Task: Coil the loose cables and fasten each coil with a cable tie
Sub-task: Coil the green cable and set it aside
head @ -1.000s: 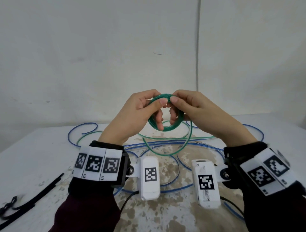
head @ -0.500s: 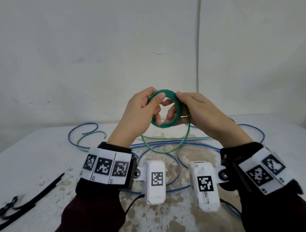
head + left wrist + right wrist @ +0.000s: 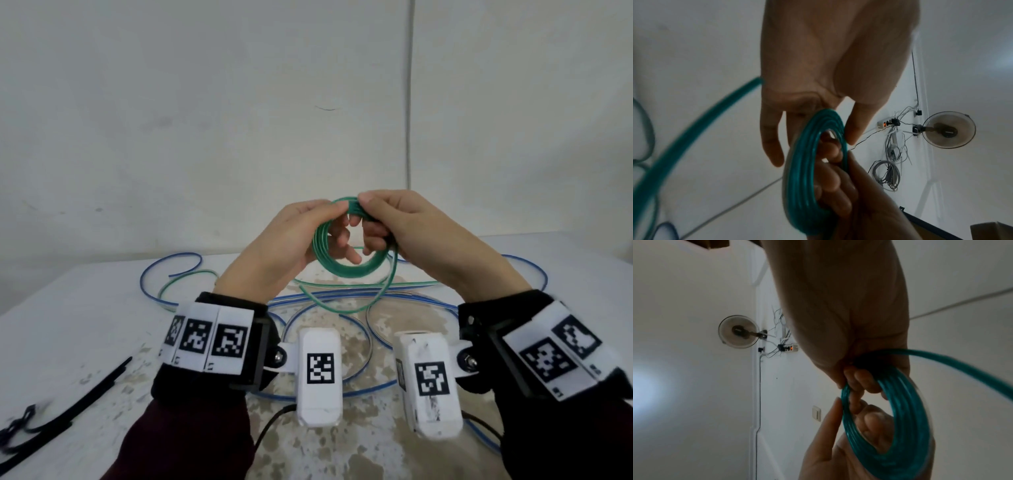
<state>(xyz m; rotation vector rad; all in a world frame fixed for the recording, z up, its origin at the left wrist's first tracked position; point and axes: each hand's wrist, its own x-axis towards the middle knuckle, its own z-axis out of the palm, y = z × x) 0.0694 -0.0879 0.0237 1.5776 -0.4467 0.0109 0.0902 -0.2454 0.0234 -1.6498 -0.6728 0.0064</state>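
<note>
Both hands hold a green cable coil [image 3: 346, 263] [image 3: 807, 170] [image 3: 898, 426] of several turns up above the table. My left hand [image 3: 301, 240] pinches the coil's upper left rim between thumb and fingers. Fingers of my right hand [image 3: 387, 222] curl through the ring and its thumb presses on the top. A loose green tail [image 3: 359, 305] hangs from the coil in a loop down to the table. A blue cable [image 3: 335, 346] lies sprawled in loops under the hands. Black cable ties [image 3: 61, 407] lie at the front left.
The white table [image 3: 85, 325] has worn brown patches in the middle. A white wall stands close behind it. In the wrist views a wall fan [image 3: 949, 129], a power strip [image 3: 885, 124] and bundled grey wires [image 3: 888, 173] show on a far wall.
The right hand has swung another turn of green cable up over the coil and now clamps it at the top. The coil has tilted and the hanging loop has shortened.
</note>
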